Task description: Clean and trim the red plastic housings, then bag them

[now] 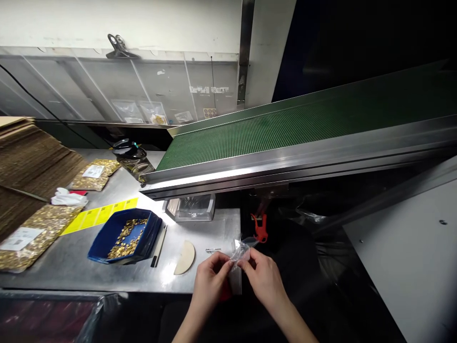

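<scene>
Between my two hands is a small clear plastic bag (240, 251), crumpled and shiny, at the table's right end. The thumb and fingers of my left hand (211, 278) pinch its left side. My right hand (264, 276) pinches the right side in the same way. Whether anything lies inside the bag I cannot tell. Just beyond my left hand a thin metal piece (213, 250) lies on the metal table (139, 281). A pale half-round piece (185, 258) is farther left, beside a slim black-and-white tool (159, 245).
A blue bin (103, 238) holds small gold-coloured parts. Filled bags (46, 224) and stacked cardboard (32, 162) stand at the left. A green conveyor (250, 131) slopes up to the right above the table, over a clear tray (194, 209). A red-orange clamp (261, 229) hangs past the table's edge.
</scene>
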The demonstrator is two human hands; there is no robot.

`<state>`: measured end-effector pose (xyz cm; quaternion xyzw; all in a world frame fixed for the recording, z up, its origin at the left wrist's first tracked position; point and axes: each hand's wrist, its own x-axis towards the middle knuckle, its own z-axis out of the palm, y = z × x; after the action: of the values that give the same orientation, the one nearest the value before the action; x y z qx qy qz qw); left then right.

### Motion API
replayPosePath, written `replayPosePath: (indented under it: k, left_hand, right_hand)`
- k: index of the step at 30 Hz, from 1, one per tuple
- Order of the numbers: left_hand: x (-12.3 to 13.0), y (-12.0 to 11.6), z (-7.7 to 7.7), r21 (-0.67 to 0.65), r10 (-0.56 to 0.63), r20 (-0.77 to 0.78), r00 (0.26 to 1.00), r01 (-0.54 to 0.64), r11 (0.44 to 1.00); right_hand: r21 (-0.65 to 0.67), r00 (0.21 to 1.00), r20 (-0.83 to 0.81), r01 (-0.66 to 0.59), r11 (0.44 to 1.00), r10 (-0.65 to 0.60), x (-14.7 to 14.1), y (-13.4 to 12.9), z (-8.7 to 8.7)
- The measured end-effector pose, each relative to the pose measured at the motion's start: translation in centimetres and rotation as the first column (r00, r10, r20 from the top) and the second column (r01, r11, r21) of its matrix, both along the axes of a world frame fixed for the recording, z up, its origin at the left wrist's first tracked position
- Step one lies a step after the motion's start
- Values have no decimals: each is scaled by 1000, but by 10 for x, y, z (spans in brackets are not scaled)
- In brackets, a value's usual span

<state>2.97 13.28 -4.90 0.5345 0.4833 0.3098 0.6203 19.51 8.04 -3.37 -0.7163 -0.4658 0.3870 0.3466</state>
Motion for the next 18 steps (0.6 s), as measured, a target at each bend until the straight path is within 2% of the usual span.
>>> replayPosePath:
  k: [2, 6, 10, 12, 15, 17, 18]
  left_hand:
    - [-2, -2, 2, 28, 34, -36, 999, -33, 999]
    - [-9, -3, 3, 41, 63, -63, 996, -60, 997]
    - [-17, 3, 5, 14, 146, 3, 989, -146, 989]
    - [-18, 6, 9, -75, 125, 101, 987, -118, 990]
    - [-10, 6, 18, -237, 19, 259, 966, 44, 970]
    - [-2, 2, 20, -286, -22, 313, 950, 116, 951]
    - [2, 0, 19, -274, -29, 294, 955, 113, 955]
  right_hand:
    - [-24, 990, 136, -28, 999, 31, -1, -2, 4]
    - [-55, 985, 143, -92, 994, 100, 1, -5, 10]
    - [-7, 965, 258, -43, 999, 43, 7, -7, 13]
    - [16, 986, 165, 3, 1000, -5, 6, -6, 14]
    - [36, 998, -56, 31, 999, -29, 1, -2, 12]
    - [37, 984, -175, 29, 999, -22, -4, 0, 10]
    - [37, 975, -222, 16, 999, -8, -6, 0, 10]
